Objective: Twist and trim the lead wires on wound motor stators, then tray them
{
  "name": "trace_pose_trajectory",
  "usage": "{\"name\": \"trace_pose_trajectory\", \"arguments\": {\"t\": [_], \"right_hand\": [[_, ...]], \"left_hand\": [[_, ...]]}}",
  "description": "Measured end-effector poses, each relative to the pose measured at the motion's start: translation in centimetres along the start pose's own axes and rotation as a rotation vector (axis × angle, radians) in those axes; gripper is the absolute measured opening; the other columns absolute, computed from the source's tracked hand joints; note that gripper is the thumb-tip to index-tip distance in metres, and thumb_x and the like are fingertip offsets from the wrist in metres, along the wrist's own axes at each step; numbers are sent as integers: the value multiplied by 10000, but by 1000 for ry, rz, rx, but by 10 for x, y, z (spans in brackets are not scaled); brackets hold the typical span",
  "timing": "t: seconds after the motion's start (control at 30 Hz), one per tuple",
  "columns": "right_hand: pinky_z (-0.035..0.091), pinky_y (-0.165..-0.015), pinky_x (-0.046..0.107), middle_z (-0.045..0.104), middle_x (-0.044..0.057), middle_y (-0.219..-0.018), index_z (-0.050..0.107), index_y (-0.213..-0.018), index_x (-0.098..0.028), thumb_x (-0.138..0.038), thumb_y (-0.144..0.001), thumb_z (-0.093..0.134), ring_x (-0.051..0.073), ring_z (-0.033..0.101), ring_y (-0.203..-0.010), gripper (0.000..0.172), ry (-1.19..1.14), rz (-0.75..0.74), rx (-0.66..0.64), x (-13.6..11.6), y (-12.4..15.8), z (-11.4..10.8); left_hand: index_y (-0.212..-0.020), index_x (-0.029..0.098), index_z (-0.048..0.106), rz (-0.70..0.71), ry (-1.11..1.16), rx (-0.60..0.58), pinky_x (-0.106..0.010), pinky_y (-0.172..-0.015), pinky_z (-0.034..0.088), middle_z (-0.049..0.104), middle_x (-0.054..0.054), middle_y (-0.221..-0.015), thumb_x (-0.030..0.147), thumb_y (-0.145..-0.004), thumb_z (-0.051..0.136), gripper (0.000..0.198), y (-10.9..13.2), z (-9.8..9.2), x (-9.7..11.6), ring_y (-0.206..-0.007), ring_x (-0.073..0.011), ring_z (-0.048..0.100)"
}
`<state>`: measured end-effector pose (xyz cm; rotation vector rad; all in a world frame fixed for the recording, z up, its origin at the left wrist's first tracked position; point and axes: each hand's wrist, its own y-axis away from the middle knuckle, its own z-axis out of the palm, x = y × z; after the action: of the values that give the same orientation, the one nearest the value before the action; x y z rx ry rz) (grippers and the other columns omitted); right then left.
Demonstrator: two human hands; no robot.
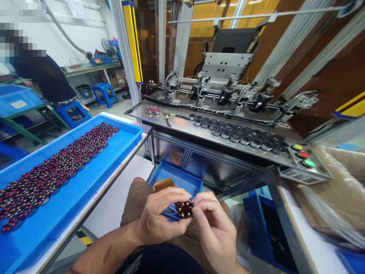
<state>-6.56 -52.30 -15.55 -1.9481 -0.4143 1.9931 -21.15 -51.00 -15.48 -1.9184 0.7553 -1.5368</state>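
Note:
My left hand [162, 219] holds a small round motor stator [184, 209], black with copper-coloured windings, between thumb and fingers above my lap. At the stator's right edge, the thumb and fingertips of my right hand [215, 220] are pinched together, touching it or something fine on it. Whether a wire is between those fingertips is too small to tell. A thin loose wire shows beside the left palm. Beneath the hands is a blue bin [182, 179] with a brown piece of cardboard [164, 184] in it.
On the left, a blue tray [122, 152] bears many wound stators [71, 160]. Ahead, the machine's metal ledge [176, 127] carries rows of black stators [242, 133], two red-topped ones [152, 110] and cutters [168, 118]. Push buttons [303, 155] sit at right. A person [42, 72] is at far left.

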Motion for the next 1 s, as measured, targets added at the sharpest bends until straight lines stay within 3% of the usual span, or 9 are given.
{"name": "trace_pose_trajectory", "arguments": {"t": [0.1, 0.23, 0.3, 0.43, 0.67, 0.87, 1.0], "right_hand": [[494, -639, 258, 551, 14, -726, 588, -740, -202, -272, -952, 596, 149, 538, -686, 224, -9, 132, 43, -2, -2, 1], [517, -677, 265, 594, 26, -771, 635, -809, -204, -376, -919, 648, 161, 580, -726, 204, -112, 193, 14, 1, -1, -1], [519, -668, 263, 613, 28, -787, 665, -854, -212, -382, -881, 697, 168, 598, -733, 176, -134, 172, -44, 2, 0, -4], [491, -623, 251, 619, 20, -712, 673, -756, -213, -304, -900, 678, 159, 592, -675, 171, -65, 90, -95, -1, 0, -7], [505, -606, 259, 629, 28, -715, 674, -761, -207, -320, -913, 661, 166, 608, -673, 190, -20, 81, -78, -11, -5, -7], [502, -574, 262, 638, 34, -685, 665, -751, -204, -247, -919, 646, 164, 603, -631, 175, 71, -28, -60, -13, -6, -12], [535, -594, 292, 661, 59, -745, 692, -870, -215, -185, -922, 611, 188, 633, -684, 101, 106, -111, -128, -13, -9, -18]], "left_hand": [[-1104, 205, 661, -53, 34, -19, -294, -812, 617, 765, -67, -958, 84, -677, 733, 450, 2, -2, -1, -891, -198, 737], [-1070, 195, 679, -152, 121, -1, -291, -806, 621, 769, -74, -960, 87, -671, 738, 417, 3, -4, -5, -908, -205, 733], [-1046, 183, 690, -207, 148, 17, -275, -787, 622, 767, -82, -957, 95, -674, 740, 385, 4, -5, -6, -913, -203, 728], [-1030, 174, 705, -260, 152, 25, -264, -780, 618, 764, -90, -967, 114, -666, 762, 374, 3, -5, -7, -936, -203, 716], [-1056, 186, 687, -172, 127, -23, -273, -795, 608, 773, -71, -967, 66, -636, 731, 439, -2, -7, -4, -905, -194, 729], [-1050, 187, 690, -153, 173, 2, -276, -782, 604, 775, -67, -943, 42, -613, 692, 461, -4, -2, -1, -861, -193, 731], [-999, 167, 699, -298, 369, 12, -267, -751, 606, 772, -79, -935, 52, -584, 669, 432, -5, 0, -1, -838, -195, 730]]}}
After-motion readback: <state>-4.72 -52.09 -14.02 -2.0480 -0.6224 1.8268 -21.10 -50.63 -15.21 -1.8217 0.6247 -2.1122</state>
